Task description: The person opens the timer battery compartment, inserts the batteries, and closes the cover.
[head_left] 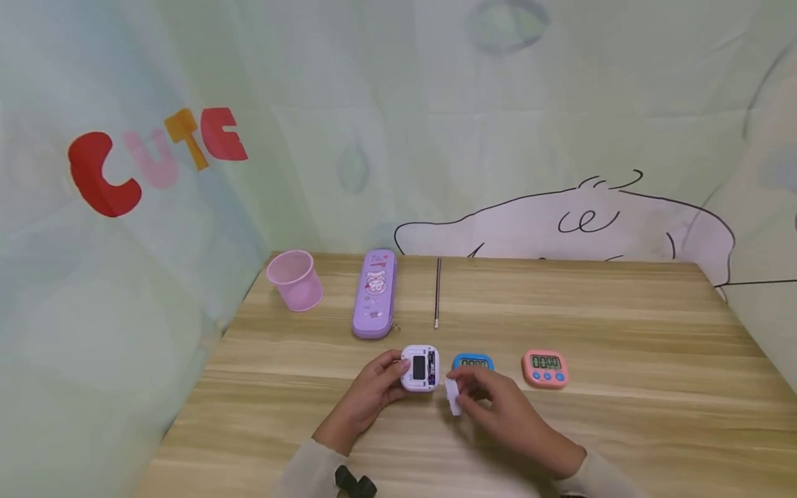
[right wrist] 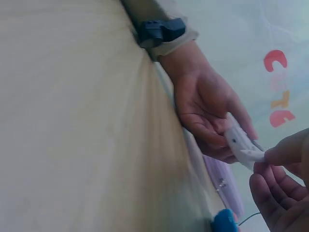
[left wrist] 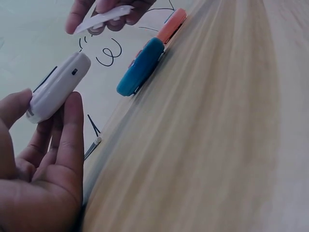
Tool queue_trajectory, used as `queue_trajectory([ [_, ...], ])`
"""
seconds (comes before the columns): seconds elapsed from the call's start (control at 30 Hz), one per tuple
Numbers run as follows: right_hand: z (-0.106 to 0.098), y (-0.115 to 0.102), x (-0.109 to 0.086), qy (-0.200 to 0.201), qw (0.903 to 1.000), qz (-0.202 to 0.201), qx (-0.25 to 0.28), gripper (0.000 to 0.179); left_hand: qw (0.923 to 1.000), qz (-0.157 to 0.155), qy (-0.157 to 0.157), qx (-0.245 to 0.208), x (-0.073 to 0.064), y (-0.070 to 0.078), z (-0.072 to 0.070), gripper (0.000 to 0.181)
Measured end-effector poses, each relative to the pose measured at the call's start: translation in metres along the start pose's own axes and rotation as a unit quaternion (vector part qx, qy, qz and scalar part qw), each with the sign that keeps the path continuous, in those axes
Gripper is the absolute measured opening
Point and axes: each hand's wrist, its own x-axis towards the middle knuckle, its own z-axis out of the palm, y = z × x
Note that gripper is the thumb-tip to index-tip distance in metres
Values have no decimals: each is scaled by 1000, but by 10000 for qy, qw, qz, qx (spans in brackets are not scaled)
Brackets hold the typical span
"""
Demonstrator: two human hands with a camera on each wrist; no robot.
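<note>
My left hand (head_left: 372,389) grips a white digital timer (head_left: 418,386) by its left side, its back turned up and raised off the table. The battery compartment (head_left: 432,368) on that back is uncovered, and dark batteries show inside. Just to the right, my right hand (head_left: 501,408) pinches a small white battery cover (head_left: 453,398) between thumb and fingers. In the left wrist view, a gap separates the cover (left wrist: 104,19) from the timer (left wrist: 60,89). Behind the right hand lies a blue timer (head_left: 463,358), partly hidden by it.
A pink timer (head_left: 545,368) lies to the right on the wooden table (head_left: 623,325). Farther back are a purple pencil case (head_left: 375,304), a dark pencil (head_left: 438,294) and a pink cup (head_left: 301,290). Printed cloth walls (head_left: 398,124) rise at the table's back and sides.
</note>
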Motion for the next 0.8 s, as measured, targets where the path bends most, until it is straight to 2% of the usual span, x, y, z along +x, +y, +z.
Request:
queue_trajectory([
  [0.17, -6, -1, 7, 196, 9994, 261, 138, 32, 10000, 4, -62, 50, -1, 2, 1, 35],
  [0.53, 1, 1, 26, 216, 9968, 539, 557, 33, 10000, 15, -86, 32, -2, -1, 1, 30],
  [0.8, 7, 1, 35, 373, 9954, 680, 555, 33, 9999, 48, -102, 28, -2, 0, 2, 35],
])
